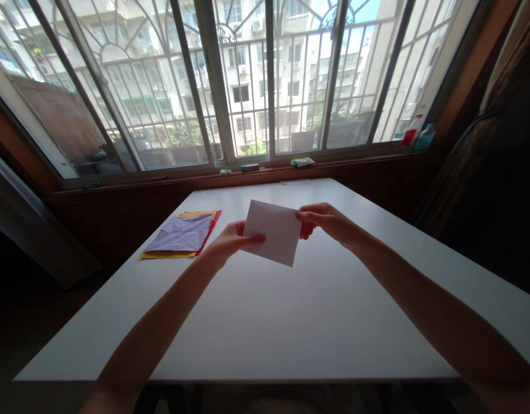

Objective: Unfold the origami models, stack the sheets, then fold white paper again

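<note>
Two hands hold up a piece of white paper (273, 234) over a white table (290, 333) before a barred window (213, 86). The left hand (232, 237) grips the paper's left side, thumb flat across the near face; the right hand (323, 219) pinches the upper right corner between thumb and fingers. The paper is turned askew, its top edge sloping down toward the right and its lower right corner pointing toward the wearer; its sides look close to equal, so a long axis cannot be told.

On the sill (182, 178), at the far right, stand a red bottle (412, 131) and a blue bottle (426, 137) (whether the color is label or liquid cannot be made out). Also on the sill lies a green-and-white packet (302, 162).

Left of the left hand, near the table's left edge, sits a stack (180, 233) of yellow, red and creased pale sheets. White tabletop stretches from below the paper to the near edge, and more lies between the right forearm and the table's right edge.
</note>
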`<action>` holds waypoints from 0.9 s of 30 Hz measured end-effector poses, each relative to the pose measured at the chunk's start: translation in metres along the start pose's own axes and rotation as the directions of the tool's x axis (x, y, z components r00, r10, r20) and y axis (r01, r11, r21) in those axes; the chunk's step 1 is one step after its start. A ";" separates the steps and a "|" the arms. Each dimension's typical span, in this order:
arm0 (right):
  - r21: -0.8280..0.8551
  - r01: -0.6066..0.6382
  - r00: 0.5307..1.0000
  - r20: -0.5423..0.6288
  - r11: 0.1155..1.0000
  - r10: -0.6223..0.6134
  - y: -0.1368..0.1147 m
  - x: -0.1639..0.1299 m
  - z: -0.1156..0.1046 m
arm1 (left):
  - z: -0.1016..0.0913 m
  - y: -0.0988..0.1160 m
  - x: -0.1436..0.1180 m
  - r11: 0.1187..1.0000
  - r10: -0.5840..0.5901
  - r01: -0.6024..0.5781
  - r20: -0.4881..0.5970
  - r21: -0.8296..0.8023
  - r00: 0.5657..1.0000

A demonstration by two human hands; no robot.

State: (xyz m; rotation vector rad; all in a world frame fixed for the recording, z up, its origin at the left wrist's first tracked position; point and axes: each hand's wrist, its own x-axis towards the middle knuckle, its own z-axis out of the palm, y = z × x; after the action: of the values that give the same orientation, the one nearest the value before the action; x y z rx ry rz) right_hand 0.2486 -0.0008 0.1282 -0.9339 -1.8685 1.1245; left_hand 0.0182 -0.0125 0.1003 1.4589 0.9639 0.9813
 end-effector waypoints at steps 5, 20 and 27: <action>-0.011 -0.028 1.000 -0.006 1.000 0.028 -0.001 -0.001 0.005 | 0.006 -0.009 0.002 0.987 -0.016 0.010 -0.036 -0.158 0.999; -0.062 -0.031 0.954 0.296 0.998 0.048 0.007 -0.002 0.012 | 0.016 -0.003 -0.007 0.998 -0.057 0.057 0.030 0.000 0.998; -0.017 -0.022 0.984 0.175 1.000 0.024 0.011 -0.002 0.024 | 0.017 -0.004 -0.009 1.000 0.001 -0.001 -0.009 0.015 1.000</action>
State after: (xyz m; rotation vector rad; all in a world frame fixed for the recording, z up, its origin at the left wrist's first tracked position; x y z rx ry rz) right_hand 0.2310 -0.0075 0.1092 -0.8913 -2.0136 1.2427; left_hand 0.0313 -0.0268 0.0947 1.4688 0.9783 0.9840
